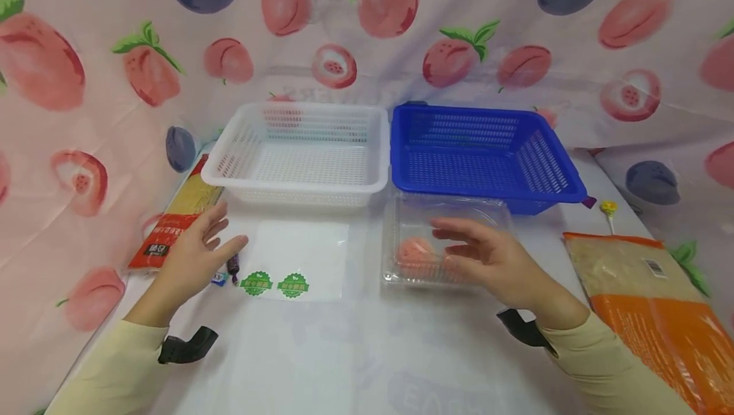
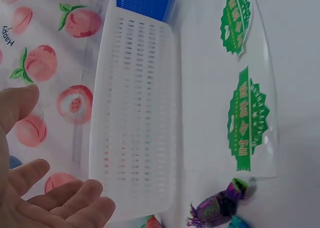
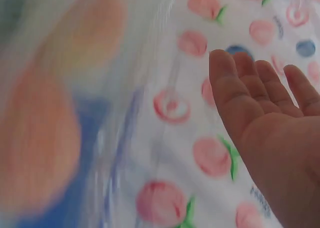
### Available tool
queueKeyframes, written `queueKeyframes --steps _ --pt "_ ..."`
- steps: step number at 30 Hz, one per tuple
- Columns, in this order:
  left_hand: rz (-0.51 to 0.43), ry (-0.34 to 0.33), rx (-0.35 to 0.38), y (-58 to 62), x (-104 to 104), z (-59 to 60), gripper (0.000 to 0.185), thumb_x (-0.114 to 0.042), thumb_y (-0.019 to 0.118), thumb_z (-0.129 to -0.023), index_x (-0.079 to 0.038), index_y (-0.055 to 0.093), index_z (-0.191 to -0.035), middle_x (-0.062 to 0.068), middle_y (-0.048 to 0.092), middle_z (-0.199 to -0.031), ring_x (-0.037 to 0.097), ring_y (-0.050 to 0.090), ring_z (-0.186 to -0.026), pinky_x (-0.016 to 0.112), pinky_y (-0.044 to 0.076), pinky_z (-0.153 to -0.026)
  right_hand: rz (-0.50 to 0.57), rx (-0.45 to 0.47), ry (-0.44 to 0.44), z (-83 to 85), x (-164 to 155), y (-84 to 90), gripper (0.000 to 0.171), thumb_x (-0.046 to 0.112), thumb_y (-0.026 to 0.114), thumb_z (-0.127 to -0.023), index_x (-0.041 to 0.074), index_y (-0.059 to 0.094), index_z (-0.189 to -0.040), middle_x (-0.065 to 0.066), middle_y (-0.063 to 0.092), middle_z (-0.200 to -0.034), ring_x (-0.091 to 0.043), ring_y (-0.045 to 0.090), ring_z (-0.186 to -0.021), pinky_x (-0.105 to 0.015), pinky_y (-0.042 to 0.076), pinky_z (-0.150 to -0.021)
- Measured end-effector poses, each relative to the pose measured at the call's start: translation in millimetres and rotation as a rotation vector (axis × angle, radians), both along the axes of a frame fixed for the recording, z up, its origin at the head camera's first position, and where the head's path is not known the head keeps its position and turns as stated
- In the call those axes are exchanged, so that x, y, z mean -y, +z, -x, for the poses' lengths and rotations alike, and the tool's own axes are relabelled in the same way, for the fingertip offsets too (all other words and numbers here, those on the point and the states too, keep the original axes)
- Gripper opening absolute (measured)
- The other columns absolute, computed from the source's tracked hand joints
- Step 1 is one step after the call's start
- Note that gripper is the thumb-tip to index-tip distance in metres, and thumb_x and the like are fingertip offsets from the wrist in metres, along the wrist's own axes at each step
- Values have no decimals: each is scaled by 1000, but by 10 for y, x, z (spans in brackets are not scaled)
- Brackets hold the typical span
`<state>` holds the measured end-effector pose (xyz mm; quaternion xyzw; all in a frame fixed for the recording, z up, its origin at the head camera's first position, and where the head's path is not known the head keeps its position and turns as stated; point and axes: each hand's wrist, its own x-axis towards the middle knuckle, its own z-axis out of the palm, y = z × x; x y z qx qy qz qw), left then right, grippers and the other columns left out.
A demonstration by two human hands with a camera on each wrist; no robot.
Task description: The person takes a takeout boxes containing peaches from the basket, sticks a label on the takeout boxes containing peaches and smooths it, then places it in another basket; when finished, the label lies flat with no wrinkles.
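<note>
Clear clamshell box [image 1: 447, 236] sits on the table [image 1: 367, 351] before the blue basket [image 1: 482, 153]; its pinkish contents are blurred. Right hand [image 1: 493, 262] hovers spread beside it, left hand [image 1: 192, 255] spread near candies [image 1: 232, 268].

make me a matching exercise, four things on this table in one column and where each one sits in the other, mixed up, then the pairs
Things
1. white basket
2. blue basket
3. clear clamshell box
4. green stickers

Places
a. just beyond the right hand
b. far right of the two baskets
c. on the clear sheet by the left hand
d. far left of the two baskets

Pairs: 1-d, 2-b, 3-a, 4-c
</note>
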<state>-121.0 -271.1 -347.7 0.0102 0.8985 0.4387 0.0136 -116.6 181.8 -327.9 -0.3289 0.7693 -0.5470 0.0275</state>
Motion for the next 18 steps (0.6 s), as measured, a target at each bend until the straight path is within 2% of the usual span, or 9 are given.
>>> queueKeyframes --steps 3,5,10,18 --pt "-18 -13 39 -64 -20 -60 81 -34 68 -97 -1 24 -157 27 32 -156 46 39 -137 56 42 -100 16 53 44 -2 239 -57 47 -11 65 -91 -7 54 -137 -22 58 -134 -33 60 -118 -33 52 -95" --pt "-23 -18 63 -111 -28 -88 79 -33 69 -96 -2 27 -156 27 34 -155 46 41 -136 55 44 -98 11 86 64 -6 389 -93 47 -8 68 -90 -8 55 -136 -22 58 -135 -36 60 -118 -35 52 -95" --pt "-26 -24 120 -219 -33 -132 81 -32 72 -94 -3 28 -156 26 34 -155 47 41 -136 53 46 -97 -19 116 100 2 703 -190 47 -1 71 -90 -4 57 -135 -13 60 -136 -29 58 -122 -38 51 -97" --pt "-32 -42 204 -365 -37 -131 81 -32 72 -94 -1 29 -155 25 33 -156 46 36 -139 57 39 -105 -133 134 136 -25 1072 -283 50 14 72 -93 1 56 -138 -8 59 -138 -26 56 -126 -34 50 -98"
